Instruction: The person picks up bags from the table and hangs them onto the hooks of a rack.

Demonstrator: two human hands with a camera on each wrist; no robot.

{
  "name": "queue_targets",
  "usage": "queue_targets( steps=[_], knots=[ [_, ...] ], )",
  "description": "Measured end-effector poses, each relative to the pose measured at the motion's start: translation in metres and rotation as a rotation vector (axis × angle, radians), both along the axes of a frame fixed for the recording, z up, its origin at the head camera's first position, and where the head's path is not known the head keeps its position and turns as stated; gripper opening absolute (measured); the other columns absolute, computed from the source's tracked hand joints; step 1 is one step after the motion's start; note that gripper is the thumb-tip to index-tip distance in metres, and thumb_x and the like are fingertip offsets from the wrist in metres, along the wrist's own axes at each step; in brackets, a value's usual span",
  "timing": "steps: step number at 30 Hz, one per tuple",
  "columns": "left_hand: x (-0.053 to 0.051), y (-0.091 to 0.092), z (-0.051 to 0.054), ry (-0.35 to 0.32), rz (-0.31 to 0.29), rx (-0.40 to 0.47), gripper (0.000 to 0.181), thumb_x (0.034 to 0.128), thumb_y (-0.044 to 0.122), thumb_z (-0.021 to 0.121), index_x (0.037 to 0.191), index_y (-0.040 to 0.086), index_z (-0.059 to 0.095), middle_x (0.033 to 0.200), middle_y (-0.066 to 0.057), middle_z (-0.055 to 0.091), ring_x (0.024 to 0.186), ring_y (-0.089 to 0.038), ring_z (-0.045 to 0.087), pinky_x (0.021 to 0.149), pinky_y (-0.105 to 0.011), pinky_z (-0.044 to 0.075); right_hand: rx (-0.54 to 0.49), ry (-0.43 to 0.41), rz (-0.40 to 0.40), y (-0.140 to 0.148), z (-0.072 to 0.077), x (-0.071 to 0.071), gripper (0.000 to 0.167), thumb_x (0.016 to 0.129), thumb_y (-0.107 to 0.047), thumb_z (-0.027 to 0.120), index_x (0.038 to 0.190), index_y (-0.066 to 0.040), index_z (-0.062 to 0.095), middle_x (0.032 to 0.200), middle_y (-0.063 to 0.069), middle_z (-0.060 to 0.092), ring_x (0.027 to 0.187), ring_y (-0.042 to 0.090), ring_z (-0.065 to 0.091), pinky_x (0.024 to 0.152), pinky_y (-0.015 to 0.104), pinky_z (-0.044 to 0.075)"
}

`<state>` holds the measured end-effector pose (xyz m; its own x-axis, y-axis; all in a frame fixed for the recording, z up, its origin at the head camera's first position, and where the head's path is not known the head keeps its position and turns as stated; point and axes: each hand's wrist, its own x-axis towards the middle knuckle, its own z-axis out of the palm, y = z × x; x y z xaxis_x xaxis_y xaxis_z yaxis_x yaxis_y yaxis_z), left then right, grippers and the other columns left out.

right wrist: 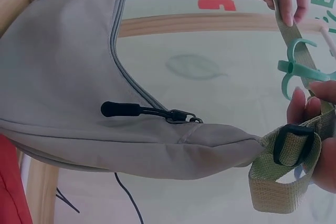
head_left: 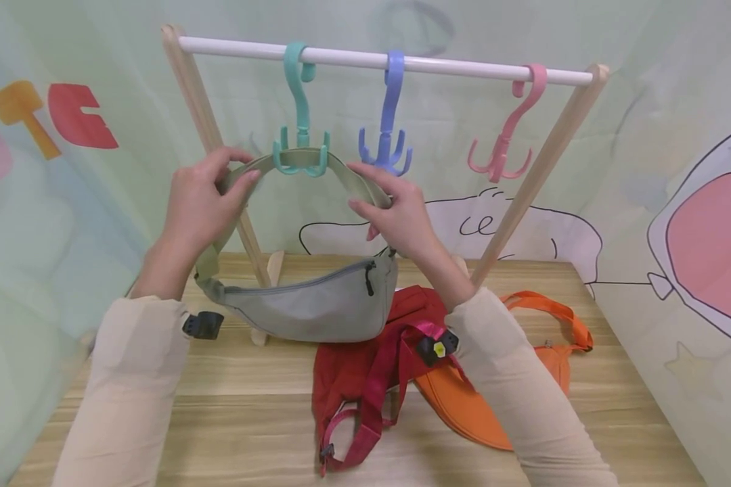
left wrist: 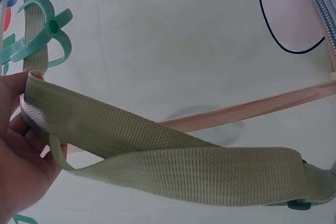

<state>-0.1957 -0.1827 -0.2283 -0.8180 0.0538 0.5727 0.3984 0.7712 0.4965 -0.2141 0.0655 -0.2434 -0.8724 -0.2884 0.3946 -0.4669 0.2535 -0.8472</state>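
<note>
A grey waist bag (head_left: 317, 308) hangs from its olive webbing strap (head_left: 346, 177), whose top lies across the prongs of a green multi-prong hook (head_left: 298, 88). My left hand (head_left: 201, 196) pinches the strap just left of that hook. To the right of it, my right hand (head_left: 399, 213) grips the strap between thumb and fingers. In the left wrist view the strap (left wrist: 236, 177) loops doubled and twisted from the left hand (left wrist: 21, 156). The right wrist view shows the bag's zipper puller (right wrist: 121, 109) and a black strap buckle (right wrist: 294, 145) near my right fingers.
A white rail (head_left: 451, 65) on a wooden frame (head_left: 542, 176) also carries a blue hook (head_left: 392, 101) and a pink hook (head_left: 512, 122). On the wooden table (head_left: 231, 419) lie a red bag (head_left: 347, 372) and an orange bag (head_left: 469, 419), partly behind my right arm.
</note>
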Motion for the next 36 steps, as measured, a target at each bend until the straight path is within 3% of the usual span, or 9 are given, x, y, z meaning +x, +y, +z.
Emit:
queue_targets(
  steps=[10,20,24,28,36],
  knots=[
    [0.001,-0.002,-0.005,-0.007,0.007,-0.026,0.024,0.0910,0.020,0.057,0.111,0.005,0.059,0.059,-0.011,0.051,0.052,-0.022,0.041,0.051,-0.028,0.029,-0.003,0.009,0.038,0.000,-0.011,-0.002,0.049,0.083,-0.003,0.065,0.129,-0.015,0.054,0.122,0.006,0.054,0.049,0.025,0.057,0.048,0.033,0.050],
    [0.003,-0.002,-0.011,0.019,0.008,-0.056,0.027,0.0905,0.020,0.058,0.112,0.003,0.058,0.060,-0.010,0.048,0.053,-0.021,0.036,0.051,-0.032,0.027,-0.003,0.044,0.076,0.001,-0.017,-0.002,0.050,0.082,-0.004,0.066,0.130,-0.013,0.053,0.126,0.003,0.053,0.074,0.022,0.058,0.057,0.032,0.052],
    [0.004,-0.003,-0.015,0.035,0.005,-0.051,0.028,0.0897,0.019,0.059,0.111,0.002,0.059,0.065,-0.013,0.052,0.054,-0.020,0.036,0.052,-0.033,0.028,0.026,0.108,0.066,0.003,-0.019,-0.002,0.050,0.082,-0.006,0.067,0.130,-0.012,0.053,0.129,0.003,0.052,0.091,0.018,0.056,0.068,0.030,0.050],
    [0.005,-0.004,-0.017,0.014,0.000,-0.026,0.029,0.0896,0.018,0.059,0.113,0.001,0.058,0.075,-0.020,0.059,0.060,-0.024,0.043,0.056,-0.036,0.032,0.044,0.157,0.067,0.004,-0.020,0.000,0.052,0.081,-0.006,0.068,0.130,-0.012,0.052,0.130,0.004,0.052,0.100,0.015,0.054,0.076,0.030,0.046],
    [0.009,-0.002,-0.019,-0.068,0.003,0.017,0.032,0.0902,0.020,0.058,0.116,0.002,0.056,0.087,-0.023,0.062,0.072,-0.031,0.055,0.064,-0.042,0.040,0.047,0.178,0.073,0.009,-0.023,0.002,0.054,0.081,-0.006,0.068,0.132,-0.010,0.049,0.130,0.007,0.050,0.096,0.018,0.054,0.075,0.030,0.047]
  ],
)
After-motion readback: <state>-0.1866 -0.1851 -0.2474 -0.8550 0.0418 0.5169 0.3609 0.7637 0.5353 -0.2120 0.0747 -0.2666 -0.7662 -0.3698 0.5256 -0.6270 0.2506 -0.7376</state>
